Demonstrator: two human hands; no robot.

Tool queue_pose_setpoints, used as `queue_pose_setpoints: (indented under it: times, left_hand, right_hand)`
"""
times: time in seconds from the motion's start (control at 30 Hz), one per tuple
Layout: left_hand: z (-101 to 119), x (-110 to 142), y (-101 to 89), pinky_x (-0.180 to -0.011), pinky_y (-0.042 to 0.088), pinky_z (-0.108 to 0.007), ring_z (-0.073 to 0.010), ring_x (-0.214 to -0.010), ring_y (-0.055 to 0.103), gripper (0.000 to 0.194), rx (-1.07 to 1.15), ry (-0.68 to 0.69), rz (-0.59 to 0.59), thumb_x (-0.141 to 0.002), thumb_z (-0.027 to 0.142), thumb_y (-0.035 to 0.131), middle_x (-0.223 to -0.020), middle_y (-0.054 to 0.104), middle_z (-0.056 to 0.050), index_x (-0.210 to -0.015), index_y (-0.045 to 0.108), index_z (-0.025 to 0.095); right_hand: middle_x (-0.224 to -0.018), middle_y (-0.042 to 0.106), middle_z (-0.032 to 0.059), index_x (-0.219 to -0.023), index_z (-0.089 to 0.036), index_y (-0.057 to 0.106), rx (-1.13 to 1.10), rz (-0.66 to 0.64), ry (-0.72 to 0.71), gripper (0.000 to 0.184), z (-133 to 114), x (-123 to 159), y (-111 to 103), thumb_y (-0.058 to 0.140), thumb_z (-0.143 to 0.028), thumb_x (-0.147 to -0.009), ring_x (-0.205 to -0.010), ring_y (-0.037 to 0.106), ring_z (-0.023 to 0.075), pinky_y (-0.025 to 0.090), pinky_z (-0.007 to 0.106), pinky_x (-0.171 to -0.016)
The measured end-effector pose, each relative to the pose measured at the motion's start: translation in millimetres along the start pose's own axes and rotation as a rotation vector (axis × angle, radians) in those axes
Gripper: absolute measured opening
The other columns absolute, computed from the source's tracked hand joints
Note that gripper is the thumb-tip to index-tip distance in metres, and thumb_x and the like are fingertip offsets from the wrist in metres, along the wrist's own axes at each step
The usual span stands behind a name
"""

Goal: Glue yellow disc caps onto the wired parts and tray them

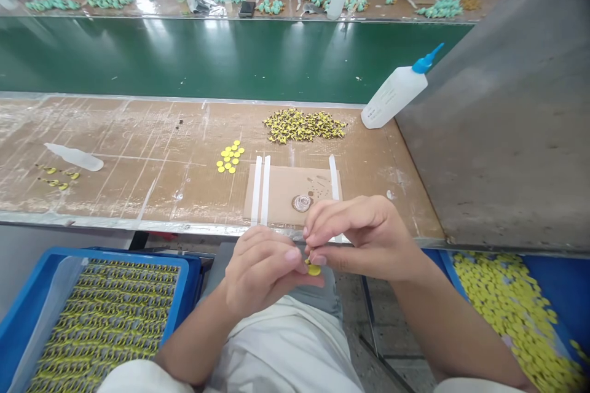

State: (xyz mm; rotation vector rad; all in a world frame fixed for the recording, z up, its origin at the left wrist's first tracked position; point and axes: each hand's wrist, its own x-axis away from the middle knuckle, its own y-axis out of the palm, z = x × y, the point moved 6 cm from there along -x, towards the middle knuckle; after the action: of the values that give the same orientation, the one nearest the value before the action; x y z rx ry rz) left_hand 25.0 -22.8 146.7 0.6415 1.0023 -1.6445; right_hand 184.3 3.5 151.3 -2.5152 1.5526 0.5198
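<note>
Green conveyor belt point(184, 61) runs across the upper part of the frame, with a scuffed brown tabletop point(138, 135) on your side of it. Your left hand point(262, 273) and right hand point(359, 236) are both closed, their fingers pinched together at bottom centre, gripping a small round yellow disc point(314, 269) that shows just beneath your thumbs. At lower left, a blue plastic tray point(115, 255) holds tight rows of yellow-and-black parts; at lower right, a blue bin point(553, 282) is heaped with loose yellow discs. On the tabletop, a pile of yellow-and-black parts point(304, 126) lies at centre, with a small cluster of yellow discs point(230, 156) to its lower left. A flat cardboard sheet point(276, 196) with white strips sits just beyond your hands, and a white plastic squeeze bottle with a blue nozzle point(396, 95) lies tilted at the right.
</note>
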Motion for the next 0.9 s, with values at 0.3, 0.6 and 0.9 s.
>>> queue_pose_setpoints:
  times: [0.3, 0.6, 0.9]
  left_hand:
    - [-8, 8, 4.9, -0.062, 0.051, -0.029, -0.0132, -0.057, 0.067, 0.09, 0.138, -0.077, 0.083, -0.08, 0.017, 0.082, -0.072, 0.074, 0.003, -0.155, 0.033, 0.027]
    - [-14, 12, -2.4, -0.064, 0.057, -0.026, -0.0134, -0.072, 0.066, 0.082, 0.123, 0.014, 0.162, -0.072, 0.013, 0.088, -0.081, 0.07, 0.0, -0.144, 0.049, 0.02]
    - [-30, 50, 11.7, -0.079, 0.064, -0.029, -0.0161, -0.089, 0.072, 0.062, 0.267, -0.384, 0.371, -0.072, 0.005, 0.085, -0.1, 0.074, -0.004, -0.127, 0.064, 0.023]
  right_hand:
    - [-0.08, 0.075, 0.0063, -0.094, -0.019, 0.08, 0.0, 0.016, 0.07, 0.021, 2, 1, 2, 0.085, -0.007, -0.077, -0.074, 0.068, 0.0192, 0.054, 0.036, -0.076]
    - [-0.08, 0.074, 0.0035, -0.084, -0.02, 0.079, 0.108, 0.133, 0.166, 0.013, 3, 3, -1, 0.086, -0.013, -0.077, -0.074, 0.067, 0.0181, 0.054, 0.031, -0.07]
    - [-0.082, 0.075, 0.0034, -0.089, -0.021, 0.078, 0.187, 0.158, 0.014, 0.018, 2, 0, 1, 0.084, -0.008, -0.079, -0.076, 0.068, 0.0181, 0.055, 0.035, -0.081]
